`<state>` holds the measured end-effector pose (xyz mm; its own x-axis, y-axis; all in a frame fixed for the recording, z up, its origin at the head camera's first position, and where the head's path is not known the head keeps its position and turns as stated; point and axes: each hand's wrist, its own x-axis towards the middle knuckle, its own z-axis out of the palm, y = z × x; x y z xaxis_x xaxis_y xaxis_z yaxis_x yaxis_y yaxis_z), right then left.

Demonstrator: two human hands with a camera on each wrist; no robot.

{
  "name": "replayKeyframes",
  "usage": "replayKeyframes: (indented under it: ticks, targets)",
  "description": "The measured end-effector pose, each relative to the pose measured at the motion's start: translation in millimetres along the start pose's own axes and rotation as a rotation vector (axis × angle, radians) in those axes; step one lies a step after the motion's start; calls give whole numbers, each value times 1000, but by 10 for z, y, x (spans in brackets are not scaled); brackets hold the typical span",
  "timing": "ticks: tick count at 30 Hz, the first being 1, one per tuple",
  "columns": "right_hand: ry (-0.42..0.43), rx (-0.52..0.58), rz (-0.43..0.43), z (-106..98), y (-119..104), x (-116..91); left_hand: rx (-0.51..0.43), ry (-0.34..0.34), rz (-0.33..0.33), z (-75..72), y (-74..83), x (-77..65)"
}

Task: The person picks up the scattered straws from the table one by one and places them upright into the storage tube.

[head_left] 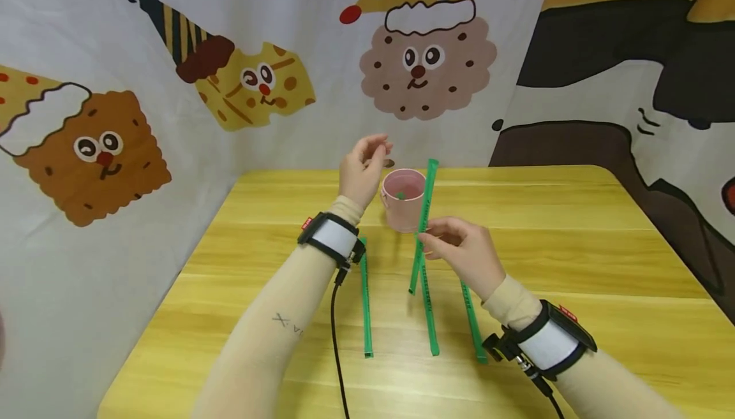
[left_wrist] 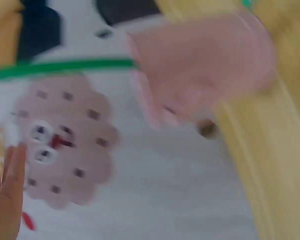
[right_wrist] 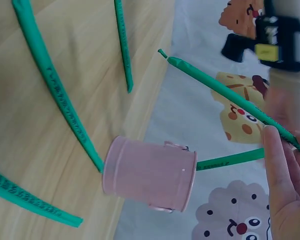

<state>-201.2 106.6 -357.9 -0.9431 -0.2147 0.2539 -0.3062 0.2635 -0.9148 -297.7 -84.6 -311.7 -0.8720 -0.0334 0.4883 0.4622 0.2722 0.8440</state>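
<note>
My right hand (head_left: 462, 250) pinches a green wrapped straw (head_left: 416, 272) with printed lettering, near its middle, with thumb and fingertips. The straw slants up in front of a pink bucket (head_left: 402, 215); a narrow green tip pokes from its far end in the right wrist view. My left hand (head_left: 362, 173) is raised beside the bucket's left rim, fingers loosely bent, holding nothing. In the left wrist view, its fingers (left_wrist: 12, 172) show straight at the edge. Another green straw (right_wrist: 230, 159) sticks up out of the bucket.
On the wooden table (head_left: 574, 247) lie three more green straws, a left one (head_left: 366, 304), a middle one (head_left: 429, 317) and a right one (head_left: 472, 323). Behind hangs a cloth (head_left: 321, 151) printed with cartoon biscuits. A black cable (head_left: 334, 330) trails from the left wrist strap.
</note>
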Motion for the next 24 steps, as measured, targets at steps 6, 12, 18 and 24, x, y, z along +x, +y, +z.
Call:
replayKeyframes:
  ticks: [6, 12, 18, 24]
  targets:
    - [9, 17, 12, -57, 63, -72, 290, -327, -156, -39, -449, 143]
    - [39, 5, 1, -115, 81, -109, 456, -553, -184, 42, -751, 95]
    - [32, -5, -2, -150, 83, -110, 504, -482, -218, 201, -880, 66]
    - [24, -9, 10, -180, 73, -104, 580, -429, -238, 308, -907, 65]
